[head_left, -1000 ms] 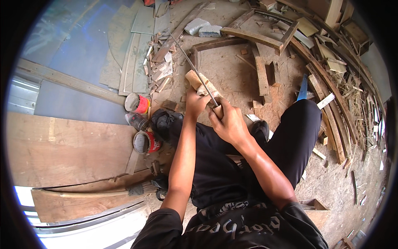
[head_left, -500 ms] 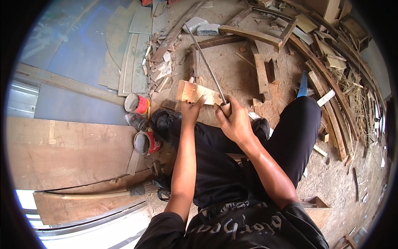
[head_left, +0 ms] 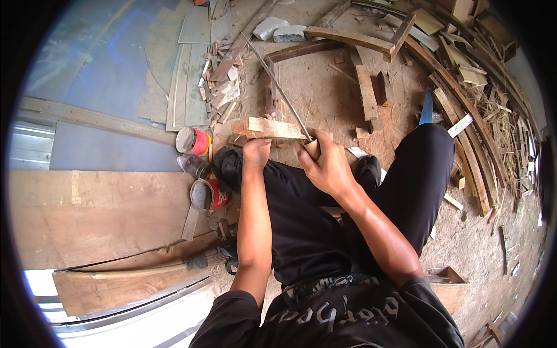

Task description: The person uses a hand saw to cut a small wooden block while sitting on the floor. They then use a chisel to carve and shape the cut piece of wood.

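My left hand [head_left: 257, 152] is closed on a pale wood block [head_left: 275, 129] from the near side, with fingertips showing past its far edge. The block lies roughly crosswise above my leg, its chunky end to the left. My right hand [head_left: 329, 165] is wrapped round the wooden handle [head_left: 312, 149] of a long, narrow metal tool. Its thin shaft [head_left: 278, 87] slants away up and to the left, passing close by the block's right end. Whether shaft and block touch, I cannot tell. The tool's exact kind does not show.
Paint cans [head_left: 210, 194] stand left of my legs beside a plywood sheet [head_left: 104, 214]. A brush [head_left: 203, 260] with a long handle lies nearer. A wooden frame [head_left: 362, 87], wood scraps [head_left: 223, 95] and pale blocks [head_left: 290, 33] lie ahead. Stacked timber [head_left: 464, 148] and a blue blade [head_left: 426, 107] are right.
The block has turned in my left hand and shifted slightly left; the left thumb no longer shows on top. The tool's tip has swung a little left.
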Available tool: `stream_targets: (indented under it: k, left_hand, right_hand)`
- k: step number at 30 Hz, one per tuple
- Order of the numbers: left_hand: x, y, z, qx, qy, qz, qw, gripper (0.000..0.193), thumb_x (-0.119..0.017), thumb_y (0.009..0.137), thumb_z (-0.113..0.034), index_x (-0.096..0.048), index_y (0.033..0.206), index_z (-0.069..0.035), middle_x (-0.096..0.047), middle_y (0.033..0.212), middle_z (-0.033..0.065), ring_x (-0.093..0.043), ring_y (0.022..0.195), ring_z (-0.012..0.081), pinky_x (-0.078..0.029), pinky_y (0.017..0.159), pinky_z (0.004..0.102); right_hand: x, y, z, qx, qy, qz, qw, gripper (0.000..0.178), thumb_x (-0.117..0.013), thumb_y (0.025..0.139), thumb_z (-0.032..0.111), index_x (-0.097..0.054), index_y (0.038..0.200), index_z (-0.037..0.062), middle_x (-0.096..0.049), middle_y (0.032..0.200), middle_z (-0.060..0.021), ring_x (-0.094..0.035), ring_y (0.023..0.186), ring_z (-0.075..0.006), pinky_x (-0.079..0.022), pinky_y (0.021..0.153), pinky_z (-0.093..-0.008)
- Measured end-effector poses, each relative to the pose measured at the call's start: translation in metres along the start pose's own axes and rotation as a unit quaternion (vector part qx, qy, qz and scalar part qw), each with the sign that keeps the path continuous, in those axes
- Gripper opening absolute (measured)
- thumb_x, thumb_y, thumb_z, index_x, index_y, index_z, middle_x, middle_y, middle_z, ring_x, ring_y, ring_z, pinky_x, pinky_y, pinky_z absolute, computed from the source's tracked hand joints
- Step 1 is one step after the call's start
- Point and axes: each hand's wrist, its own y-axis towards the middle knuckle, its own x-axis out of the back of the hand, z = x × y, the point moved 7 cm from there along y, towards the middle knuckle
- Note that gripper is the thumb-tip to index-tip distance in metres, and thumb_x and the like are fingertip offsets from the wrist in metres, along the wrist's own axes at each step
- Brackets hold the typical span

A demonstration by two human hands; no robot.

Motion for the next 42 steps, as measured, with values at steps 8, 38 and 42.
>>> stream_targets:
  k: [8, 38, 42]
  left_hand:
    - [-0.005, -0.004, -0.008, -0.017, -0.001, 0.030, 0.999, 0.070, -0.062, 0.060, 0.003, -0.056, 0.130, -0.004, -0.060, 0.132, 0.0150, -0.045, 0.140, 0.0365, -0.023, 0.125, 0.0504]
    - [-0.005, 0.018, -0.002, -0.151, 0.023, -0.198, 0.968, 0.072, -0.039, 0.103, -0.064, -0.042, 0.144, -0.005, -0.052, 0.139, 0.0105, -0.047, 0.131, 0.0259, -0.034, 0.114, 0.0441]
    - [-0.016, 0.056, 0.015, -0.105, 0.019, -0.107, 0.989, 0.075, -0.040, 0.096, -0.076, -0.063, 0.107, -0.005, -0.065, 0.090, 0.0103, -0.064, 0.078, 0.0243, -0.054, 0.072, 0.0383]
  right_hand:
    - [-0.010, -0.002, -0.004, -0.034, 0.013, 0.024, 0.999, 0.035, -0.068, 0.092, 0.013, -0.060, 0.119, -0.0080, -0.059, 0.068, -0.0194, -0.059, 0.065, -0.0297, -0.049, 0.064, -0.0397]
    - [-0.001, -0.010, 0.008, -0.042, -0.003, 0.060, 0.997, 0.046, -0.067, 0.095, 0.015, -0.051, 0.134, -0.0047, -0.050, 0.058, -0.0074, -0.048, 0.053, -0.0138, -0.044, 0.057, -0.0318]
    - [0.002, -0.012, 0.033, 0.043, -0.006, 0.069, 0.997, 0.054, -0.064, 0.095, 0.009, -0.042, 0.144, -0.0015, -0.055, 0.057, -0.0138, -0.061, 0.052, -0.0255, -0.049, 0.060, -0.0369]
